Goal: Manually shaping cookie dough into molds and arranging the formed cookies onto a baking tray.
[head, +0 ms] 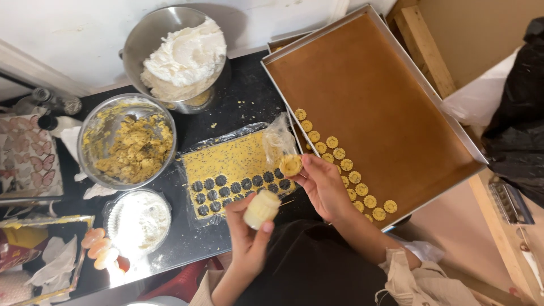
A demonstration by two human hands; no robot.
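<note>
Dark countertop (243, 102) runs beneath both your hands, crowded with bowls and a tray; your left hand (249, 235) is closed round a pale, ridged cookie cutter (261, 208), thumb at its lower end and fingers curled over the barrel; your right hand (323, 187) pinches a small round cut cookie (290, 165) between thumb and fingertips, held up just above the far edge of the rolled dough sheet (235, 164).

That cookie looks soft and crumbly, light as anything, and likely to dent or break if you squeeze; take it by its rim with a loose pinch, as you have it, rather than across its face; the cutter looks stiff and light, and the barrel is the sound place to hold it.

Just beyond your left hand lies the speckled yellow sheet on clear plastic wrap, with rows of round holes along its near edge; beyond your right hand sits the baking tray (453, 122) lined with brown paper, rows of cut cookies (345, 164) along its near side; farther past your left hand stand a steel bowl of crumbly dough (133, 148), a bowl of white cream (184, 56) and a small flour dish (139, 221).
</note>
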